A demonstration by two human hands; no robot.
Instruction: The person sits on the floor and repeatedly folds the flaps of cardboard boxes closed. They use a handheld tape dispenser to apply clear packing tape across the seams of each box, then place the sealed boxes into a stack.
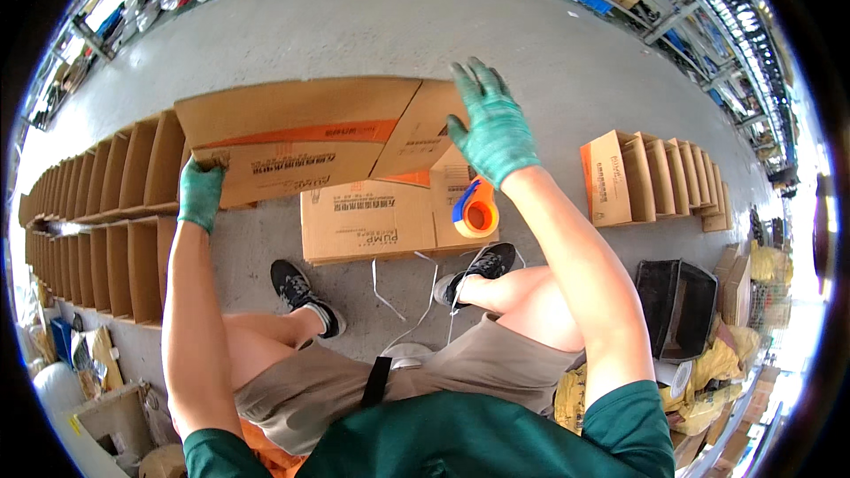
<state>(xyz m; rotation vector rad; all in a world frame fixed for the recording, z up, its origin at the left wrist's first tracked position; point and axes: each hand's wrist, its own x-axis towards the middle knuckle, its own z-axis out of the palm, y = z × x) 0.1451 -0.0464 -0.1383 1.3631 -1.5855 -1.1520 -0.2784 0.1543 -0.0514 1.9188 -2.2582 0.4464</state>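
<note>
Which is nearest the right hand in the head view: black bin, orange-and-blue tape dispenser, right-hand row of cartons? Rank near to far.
From the right hand, as the head view shows:
1. Tape dispenser: just below it.
2. Row of cartons: to its right, slightly lower.
3. Black bin: lower right, below the cartons.

The green-gloved left hand [201,193] is closed in a grip at the end of a left forearm [189,296] reaching almost straight forward. The right forearm [577,257] slants inward to a matching gloved right hand [496,130], raised back up, fingers extended and thumb spread leftward.
</note>
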